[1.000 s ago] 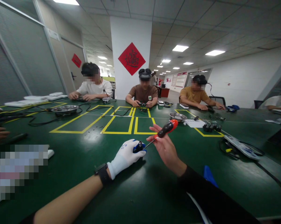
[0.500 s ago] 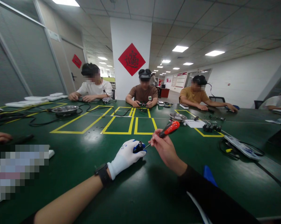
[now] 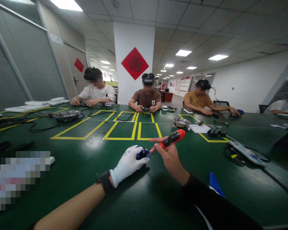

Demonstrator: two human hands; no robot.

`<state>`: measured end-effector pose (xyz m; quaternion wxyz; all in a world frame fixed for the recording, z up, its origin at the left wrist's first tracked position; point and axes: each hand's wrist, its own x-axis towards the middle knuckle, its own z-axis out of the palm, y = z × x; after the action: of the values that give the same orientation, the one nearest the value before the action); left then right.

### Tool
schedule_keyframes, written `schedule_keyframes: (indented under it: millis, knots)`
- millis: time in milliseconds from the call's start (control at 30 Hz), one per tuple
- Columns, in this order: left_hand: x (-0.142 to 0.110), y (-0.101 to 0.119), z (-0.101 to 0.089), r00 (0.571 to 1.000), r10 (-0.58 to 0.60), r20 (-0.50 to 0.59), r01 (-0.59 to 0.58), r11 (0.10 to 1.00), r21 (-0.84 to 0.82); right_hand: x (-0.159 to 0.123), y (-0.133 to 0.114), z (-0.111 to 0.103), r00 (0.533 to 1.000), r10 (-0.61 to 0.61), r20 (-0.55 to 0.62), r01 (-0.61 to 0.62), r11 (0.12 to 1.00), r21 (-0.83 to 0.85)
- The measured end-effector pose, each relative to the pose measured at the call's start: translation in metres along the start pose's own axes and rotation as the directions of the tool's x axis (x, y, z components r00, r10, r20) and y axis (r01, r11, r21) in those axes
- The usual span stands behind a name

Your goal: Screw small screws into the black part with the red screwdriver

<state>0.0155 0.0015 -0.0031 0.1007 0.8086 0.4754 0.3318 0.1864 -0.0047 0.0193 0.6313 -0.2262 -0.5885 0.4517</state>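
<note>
"Well, what does the left hand point(image 3: 128, 164) hold?"

"It wears a white fabric glove with blue fingertips, and the fingers are clamped around a small black part with a shiny metal top point(image 3: 143, 154). This part is low over the dark green table point(image 3: 139, 201); whether it touches the table, I cannot tell."

"And the right hand point(image 3: 169, 156)?"

"It is bare, under a black sleeve point(image 3: 210, 198). Its fingers are together on a screwdriver with a red and black handle point(image 3: 172, 139). The handle leans up to the right, and its thin shaft points toward the black part. Whether the tip touches it, I cannot see well."

"What lies about them?"

"Farther away, to the right, are a round silver metal bowl point(image 3: 182, 122) and, near it, a white paper sheet point(image 3: 198, 128)."
</note>
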Motion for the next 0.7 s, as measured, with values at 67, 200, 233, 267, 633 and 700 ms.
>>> schedule_keyframes:
  millis: [67,200,233,267,633,700]
  knots:
    - [-0.0001,-0.0003,0.0007,1.000,0.002,-0.009,-0.002,1.000,-0.003,0.0025,0.0040,-0.0029,1.000,0.023,-0.015,-0.022,0.999,0.028]
    - [-0.0005,-0.0008,0.0006,1.000,0.005,-0.004,-0.005,1.000,-0.009,0.0049,0.0099,-0.0073,0.994,0.087,-0.062,-0.071,0.973,0.220]
    - [-0.0006,-0.0009,0.0003,1.000,0.002,0.001,-0.002,1.000,-0.010,0.0046,0.0099,-0.0077,0.994,0.092,-0.060,-0.075,0.968,0.241]
    - [-0.0007,-0.0009,0.0000,1.000,0.000,0.006,0.000,1.000,-0.010,0.0041,0.0093,-0.0079,0.994,0.092,-0.057,-0.076,0.968,0.238]
    - [-0.0003,-0.0024,0.0011,1.000,0.014,-0.001,-0.014,1.000,-0.011,0.0041,0.0086,-0.0081,0.999,0.046,-0.013,-0.044,0.994,0.100]
    - [-0.0010,-0.0018,0.0004,1.000,0.011,0.002,-0.011,1.000,-0.012,0.0043,0.0103,-0.0096,0.998,0.057,-0.023,-0.054,0.991,0.126]
